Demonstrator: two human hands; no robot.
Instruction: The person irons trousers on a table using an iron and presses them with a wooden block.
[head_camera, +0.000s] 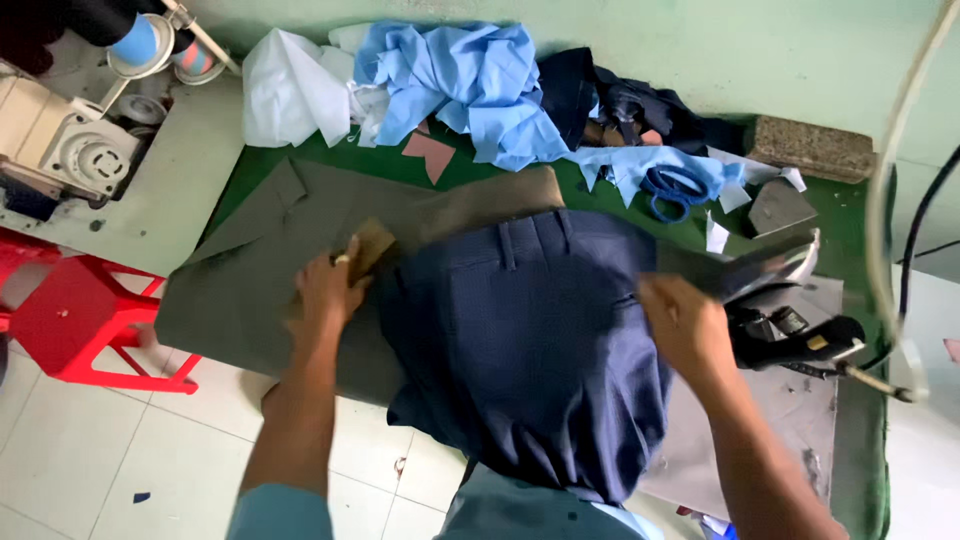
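Dark navy trousers (520, 330) lie waistband-up over a padded ironing board on a green table (260, 165). My left hand (328, 290), a ring on one finger, presses flat on the olive-grey cloth (240, 270) at the trousers' left edge, beside a small brown pad (372, 245). My right hand (680, 322) grips the trousers' right edge near the waistband. A steam iron (790, 315) rests just right of that hand, tilted on its stand.
Crumpled light-blue and white fabric (450, 80) and dark cloth are heaped at the table's back, with blue scissors (672, 190). A sewing machine (70, 140) stands at far left, a red plastic stool (70, 320) below it. Cables hang at right.
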